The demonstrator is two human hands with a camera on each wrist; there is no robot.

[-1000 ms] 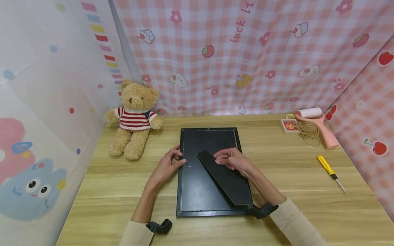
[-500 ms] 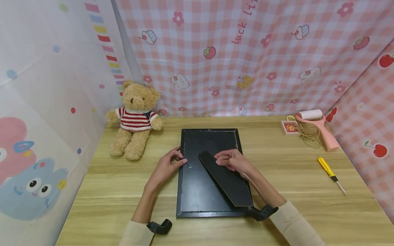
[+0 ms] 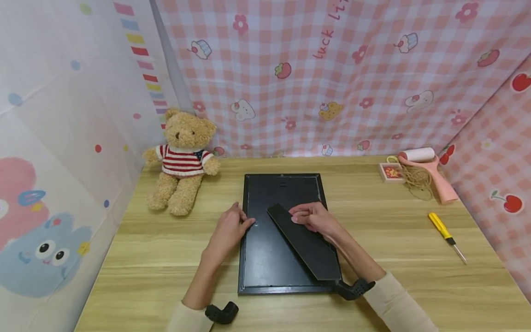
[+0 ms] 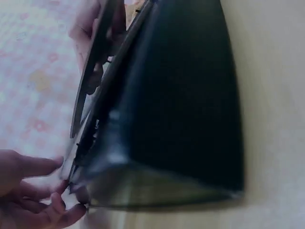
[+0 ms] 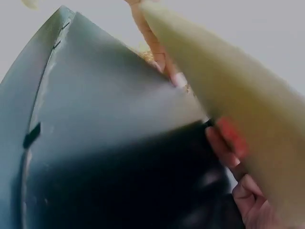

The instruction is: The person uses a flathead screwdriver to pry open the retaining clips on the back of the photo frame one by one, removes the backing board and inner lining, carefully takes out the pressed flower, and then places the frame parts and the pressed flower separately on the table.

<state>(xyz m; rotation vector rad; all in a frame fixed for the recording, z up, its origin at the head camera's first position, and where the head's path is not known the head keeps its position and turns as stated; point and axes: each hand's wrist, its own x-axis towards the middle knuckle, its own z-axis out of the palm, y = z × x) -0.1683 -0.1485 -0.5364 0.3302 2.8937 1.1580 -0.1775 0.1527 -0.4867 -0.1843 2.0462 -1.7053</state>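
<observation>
A black picture frame point(image 3: 269, 263) lies on the table with its back up. Its flat black stand leg point(image 3: 306, 244) slants up off the backing, and my right hand point(image 3: 318, 218) pinches the leg's upper edge between thumb and fingers. Along the frame's left edge, my left hand point(image 3: 227, 227) holds on, thumb over the rim and fingers at the side. Edge-on in the left wrist view, the stand leg point(image 4: 89, 71) stands apart from the backing. Blur in both wrist views hides some finger contact.
A teddy bear point(image 3: 182, 161) in a striped sweater sits at the back left. At the back right are a pink lint roller point(image 3: 439, 177), twine point(image 3: 416, 177) and a small box point(image 3: 391, 172). A yellow screwdriver point(image 3: 445, 235) lies on the right of the wooden table point(image 3: 157, 258).
My left hand has shifted slightly down along the frame's edge, its index finger straighter and the wrist a little further right. The right hand and stand leg have hardly moved.
</observation>
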